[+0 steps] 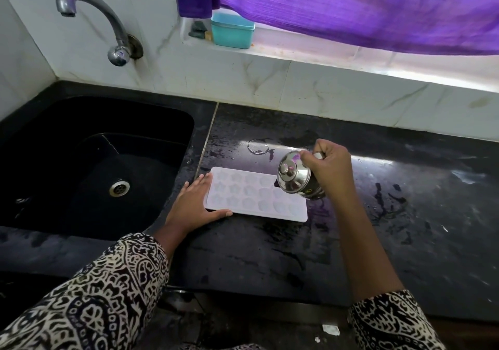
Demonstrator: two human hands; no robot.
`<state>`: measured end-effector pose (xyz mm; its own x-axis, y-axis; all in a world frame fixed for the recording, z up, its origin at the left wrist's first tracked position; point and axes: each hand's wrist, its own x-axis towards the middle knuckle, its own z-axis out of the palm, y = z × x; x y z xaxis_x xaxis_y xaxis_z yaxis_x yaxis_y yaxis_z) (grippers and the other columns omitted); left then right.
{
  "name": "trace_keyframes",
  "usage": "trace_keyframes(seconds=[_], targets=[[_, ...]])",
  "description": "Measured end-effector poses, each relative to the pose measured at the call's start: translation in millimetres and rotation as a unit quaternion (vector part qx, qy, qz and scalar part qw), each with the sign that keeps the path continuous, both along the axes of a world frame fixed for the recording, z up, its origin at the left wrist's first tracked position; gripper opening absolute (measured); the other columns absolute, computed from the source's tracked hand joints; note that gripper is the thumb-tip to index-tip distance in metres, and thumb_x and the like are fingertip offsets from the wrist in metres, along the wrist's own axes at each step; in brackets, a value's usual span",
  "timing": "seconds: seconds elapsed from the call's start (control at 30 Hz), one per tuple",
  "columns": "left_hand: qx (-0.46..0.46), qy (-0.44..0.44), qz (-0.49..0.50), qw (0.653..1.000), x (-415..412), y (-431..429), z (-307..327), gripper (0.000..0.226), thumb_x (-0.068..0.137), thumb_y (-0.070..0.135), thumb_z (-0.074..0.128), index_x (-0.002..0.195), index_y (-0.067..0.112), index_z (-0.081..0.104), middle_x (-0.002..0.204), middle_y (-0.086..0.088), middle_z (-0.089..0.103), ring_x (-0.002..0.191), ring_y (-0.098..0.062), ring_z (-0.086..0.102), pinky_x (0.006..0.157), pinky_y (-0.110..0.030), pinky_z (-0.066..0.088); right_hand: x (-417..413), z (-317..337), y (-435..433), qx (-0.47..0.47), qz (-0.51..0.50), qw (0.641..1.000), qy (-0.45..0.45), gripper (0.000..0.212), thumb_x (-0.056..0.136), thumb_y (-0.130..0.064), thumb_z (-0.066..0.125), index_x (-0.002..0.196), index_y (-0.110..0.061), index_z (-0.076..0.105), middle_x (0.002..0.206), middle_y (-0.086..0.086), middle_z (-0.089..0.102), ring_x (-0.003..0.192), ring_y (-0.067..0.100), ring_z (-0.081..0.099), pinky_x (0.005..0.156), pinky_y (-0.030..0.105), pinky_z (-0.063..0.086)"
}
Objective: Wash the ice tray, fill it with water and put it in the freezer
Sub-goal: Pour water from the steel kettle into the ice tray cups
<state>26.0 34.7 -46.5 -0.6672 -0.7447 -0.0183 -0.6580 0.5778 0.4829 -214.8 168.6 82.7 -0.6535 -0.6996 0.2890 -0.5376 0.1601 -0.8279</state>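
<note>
While right hand [328, 171] grips tilted shiny steel jug [293, 178] over white rectangular plastic ice tray [256, 201], left hand [193, 205] flat, fingers straight against tray edge: filling step; next needs slow, even pour.

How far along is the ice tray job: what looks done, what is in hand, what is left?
Washing looks done: the ice tray lies on the wet counter, out of the sink. Filling is in hand: the left hand steadies the tray while the right hand tips a steel jug over it. Left: the freezer, not in view.
</note>
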Motion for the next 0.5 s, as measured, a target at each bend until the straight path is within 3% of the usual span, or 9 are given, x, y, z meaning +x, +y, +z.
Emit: trace_keyframes(seconds=[0.23, 0.37, 0.5], targets=[[0.007, 0.008, -0.001, 1.0, -0.4, 1.6, 2.4, 0.136, 0.044, 0.098, 0.034, 0.153, 0.018, 0.013, 0.159, 0.004, 0.017, 0.146, -0.007, 0.01, 0.119, -0.032, 0.0, -2.9, -2.0, 0.0, 0.002, -0.002, 1.0, 0.0, 0.036, 0.079, -0.012, 0.067, 0.057, -0.016, 0.039, 0.054, 0.001, 0.039, 0.056, 0.016, 0.036, 0.057, 0.029, 0.034], [0.01, 0.007, -0.002, 1.0, -0.7, 1.0, 2.4, 0.143, 0.04, 0.104, 0.02, 0.153, 0.017, 0.013, 0.159, 0.005, 0.017, 0.146, -0.007, 0.01, 0.119, -0.032, 0.0, -3.8, -2.2, 0.5, 0.003, -0.002, 1.0, 0.002, 0.035, 0.079, -0.013, 0.067, 0.057, -0.015, 0.04, 0.054, 0.0, 0.039, 0.056, 0.015, 0.036, 0.057, 0.029, 0.034], [0.011, 0.006, -0.002, 1.0, -1.1, 1.0, 2.6, 0.142, 0.04, 0.104, 0.02, 0.153, 0.018, 0.013, 0.159, 0.005, 0.017, 0.146, -0.007, 0.009, 0.118, -0.032, 0.0, -5.4, -2.3, 0.9, 0.006, -0.001, 1.0, 0.011, 0.032, 0.079, -0.014, 0.066, 0.059, -0.013, 0.042, 0.054, 0.0, 0.04, 0.056, 0.016, 0.037, 0.058, 0.029, 0.036]])
